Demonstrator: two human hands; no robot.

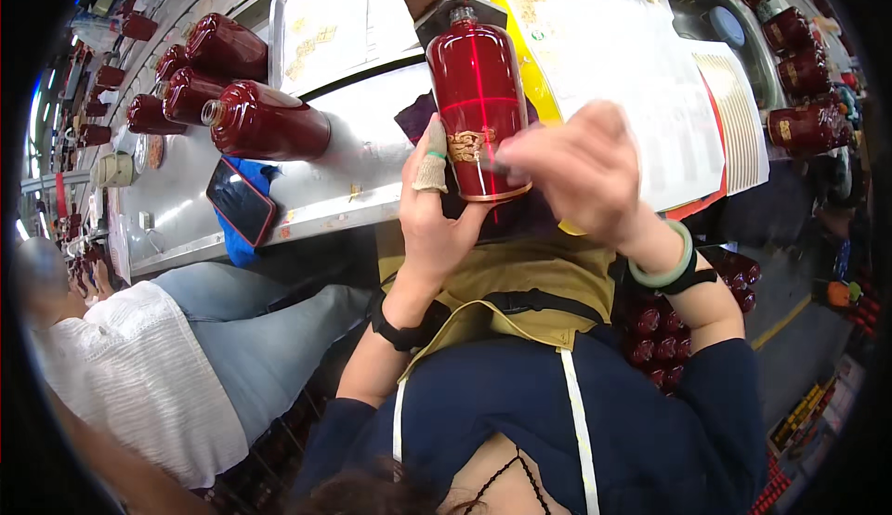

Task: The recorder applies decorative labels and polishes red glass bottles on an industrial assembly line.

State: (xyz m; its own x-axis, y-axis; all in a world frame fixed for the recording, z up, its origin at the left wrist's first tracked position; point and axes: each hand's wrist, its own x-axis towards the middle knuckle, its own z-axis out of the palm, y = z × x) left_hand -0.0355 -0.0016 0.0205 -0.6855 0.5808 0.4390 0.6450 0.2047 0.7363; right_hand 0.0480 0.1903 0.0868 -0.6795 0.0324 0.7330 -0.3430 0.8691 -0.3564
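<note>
A red bottle [478, 106] is being held upright at twelve o'clock, gripped by the left hand [435, 222] while the right hand [581, 169] is pressing its gold label [466, 146]; labelling seems underway, with more bottles [265, 120] lying at ten o'clock.

— What sort of room is it?
— A workshop, with a long grey metal bench [372, 111] running to the far left and bright lamps there.
— And below?
— A dark floor [790, 329] on the right, crossed by a yellow line [780, 322].
</note>
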